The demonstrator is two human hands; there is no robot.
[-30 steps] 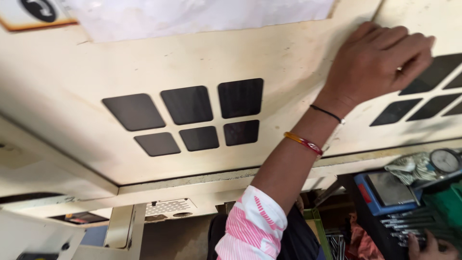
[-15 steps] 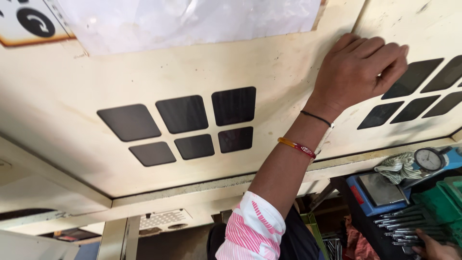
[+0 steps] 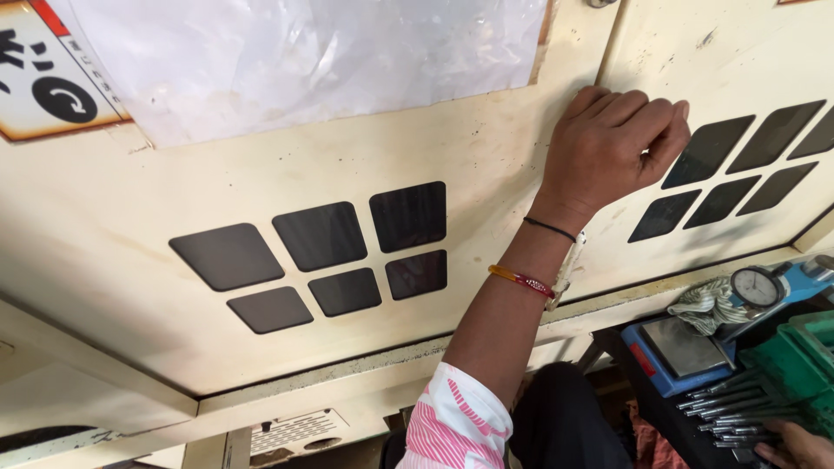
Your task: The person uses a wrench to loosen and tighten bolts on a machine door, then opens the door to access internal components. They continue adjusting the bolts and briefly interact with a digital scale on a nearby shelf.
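The cream metal door (image 3: 486, 165) is scuffed and stained, a broad flat panel whose long side runs across the view, tilted a little down toward the right. The left hand (image 3: 612, 148) rests against it near the panel's vertical seam, fingers curled into a loose fist with the knuckles on the metal; nothing shows inside the curl. The wrist carries two bands, a thin black one and an orange-red one, and a pink-and-white striped sleeve (image 3: 456, 426) covers the upper forearm. Below and to the left of the hand sit six dark square windows (image 3: 326, 256), three over three. Just right of the hand, on the adjoining panel (image 3: 738, 52), five more dark windows (image 3: 734, 169) show. A clear plastic sheet (image 3: 321, 52) hangs above and left. Well below to the right lie a dial gauge (image 3: 756, 287), a blue case (image 3: 686, 347) and a row of hex keys (image 3: 725, 404). The right hand (image 3: 795, 447) is only partly seen at the lower right edge beside the keys; its grip cannot be told.
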